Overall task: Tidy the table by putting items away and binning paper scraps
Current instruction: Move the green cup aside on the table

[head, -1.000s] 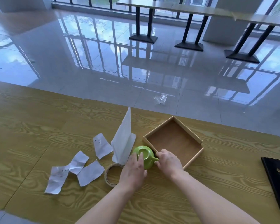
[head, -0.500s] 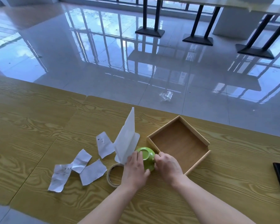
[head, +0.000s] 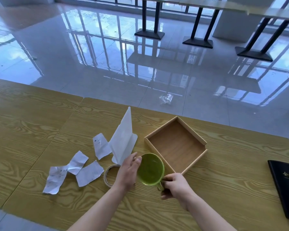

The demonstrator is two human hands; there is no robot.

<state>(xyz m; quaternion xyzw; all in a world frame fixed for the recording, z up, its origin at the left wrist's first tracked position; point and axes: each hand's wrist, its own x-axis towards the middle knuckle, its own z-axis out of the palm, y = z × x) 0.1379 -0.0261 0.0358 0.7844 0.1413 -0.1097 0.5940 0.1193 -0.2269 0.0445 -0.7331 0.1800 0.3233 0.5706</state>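
A green cup [head: 150, 169] is held above the table, tilted so its inside faces me. My right hand [head: 174, 185] pinches its handle at the lower right. My left hand [head: 128, 170] rests against its left side, thumb on the rim. Just beyond the cup lies an empty wooden tray [head: 175, 145], open on its near-right side. Several torn paper scraps [head: 88, 173] lie to the left. A roll of tape [head: 108, 175] is partly hidden under my left hand.
A white folded stand [head: 123, 140] rises upright behind my left hand. A black folder [head: 285, 185] lies at the table's right edge. On the shiny floor beyond the table lies a clear plastic wrapper [head: 166, 98]. Black table legs stand further back.
The cup was standing upside down on the table between my hands; it has since been lifted and turned so its opening faces me. My right hand moved back toward me with the handle.
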